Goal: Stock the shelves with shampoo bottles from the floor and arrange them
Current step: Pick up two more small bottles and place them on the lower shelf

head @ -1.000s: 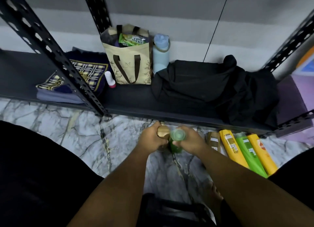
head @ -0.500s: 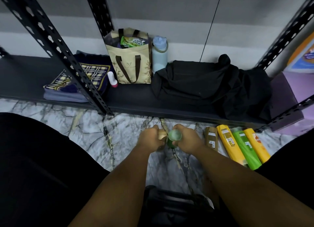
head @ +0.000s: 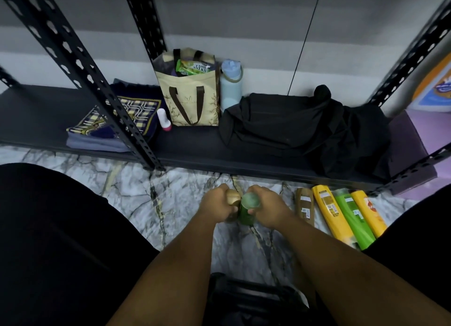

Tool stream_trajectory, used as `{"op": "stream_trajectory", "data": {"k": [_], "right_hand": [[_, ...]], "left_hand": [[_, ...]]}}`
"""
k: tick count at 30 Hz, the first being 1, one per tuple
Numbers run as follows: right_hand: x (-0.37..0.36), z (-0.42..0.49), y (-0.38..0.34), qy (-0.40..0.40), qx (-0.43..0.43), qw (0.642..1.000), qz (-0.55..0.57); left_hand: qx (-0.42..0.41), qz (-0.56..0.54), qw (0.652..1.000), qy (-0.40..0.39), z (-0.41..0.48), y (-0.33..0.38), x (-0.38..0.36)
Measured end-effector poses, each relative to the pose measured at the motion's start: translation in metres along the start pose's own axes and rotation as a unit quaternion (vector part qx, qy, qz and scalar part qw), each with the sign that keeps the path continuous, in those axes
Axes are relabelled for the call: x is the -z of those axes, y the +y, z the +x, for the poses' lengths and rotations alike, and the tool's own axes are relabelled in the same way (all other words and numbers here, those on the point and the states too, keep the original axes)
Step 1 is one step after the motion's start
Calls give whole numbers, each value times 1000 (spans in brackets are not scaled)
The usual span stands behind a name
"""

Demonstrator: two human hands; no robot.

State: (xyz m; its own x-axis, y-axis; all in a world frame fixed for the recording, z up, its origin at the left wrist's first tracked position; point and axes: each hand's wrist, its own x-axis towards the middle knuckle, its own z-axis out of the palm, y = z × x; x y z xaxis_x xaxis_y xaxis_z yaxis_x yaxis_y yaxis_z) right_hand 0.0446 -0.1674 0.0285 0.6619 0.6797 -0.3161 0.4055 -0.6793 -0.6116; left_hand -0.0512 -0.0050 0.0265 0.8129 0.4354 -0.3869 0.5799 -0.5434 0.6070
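My left hand (head: 216, 202) grips a gold shampoo bottle (head: 233, 198) upright, cap toward me. Beside it my right hand (head: 267, 207) grips a green shampoo bottle (head: 247, 208), also cap up. Both are held close together above the marble floor (head: 170, 196), just in front of the low black shelf (head: 195, 147). To the right, several more bottles lie side by side on the floor: a brown one (head: 305, 204), a yellow one (head: 333, 214), a green one (head: 353, 218) and an orange-yellow one (head: 369, 211).
The shelf holds folded checked cloth (head: 114, 123), a small white-and-pink bottle (head: 164, 119), a beige tote bag (head: 189, 91), a pale blue flask (head: 230, 82) and black clothing (head: 305, 128). Black perforated uprights (head: 80, 64) stand at the front. My dark-clad knees flank the floor space.
Both hands, still holding their bottles, have lifted slightly and drawn toward me, away from the shelf edge. The view has shifted a little.
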Motion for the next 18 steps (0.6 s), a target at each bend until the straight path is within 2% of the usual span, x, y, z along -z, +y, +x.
{"op": "stream_trajectory", "data": {"k": [3, 5, 7, 10, 12, 15, 18], "right_hand": [[7, -1, -3, 55, -22, 995, 76], [18, 0, -8, 97, -29, 980, 170], [33, 2, -19, 135, -30, 951, 276], [58, 5, -41, 182, -22, 889, 419], [80, 5, -58, 219, -4, 854, 472], [124, -3, -92, 264, 60, 807, 524], [172, -20, -126, 300, 122, 787, 524]], "left_hand": [[10, -112, 994, 12, 0, 5, 10], [19, -191, 981, 28, 0, 11, 20], [12, -263, 964, 43, 2, 22, 33], [-33, -385, 920, 62, 0, 52, 56], [-78, -420, 901, 81, -7, 78, 77], [-161, -413, 890, 110, -19, 122, 112], [-233, -431, 862, 131, -37, 169, 148]]}}
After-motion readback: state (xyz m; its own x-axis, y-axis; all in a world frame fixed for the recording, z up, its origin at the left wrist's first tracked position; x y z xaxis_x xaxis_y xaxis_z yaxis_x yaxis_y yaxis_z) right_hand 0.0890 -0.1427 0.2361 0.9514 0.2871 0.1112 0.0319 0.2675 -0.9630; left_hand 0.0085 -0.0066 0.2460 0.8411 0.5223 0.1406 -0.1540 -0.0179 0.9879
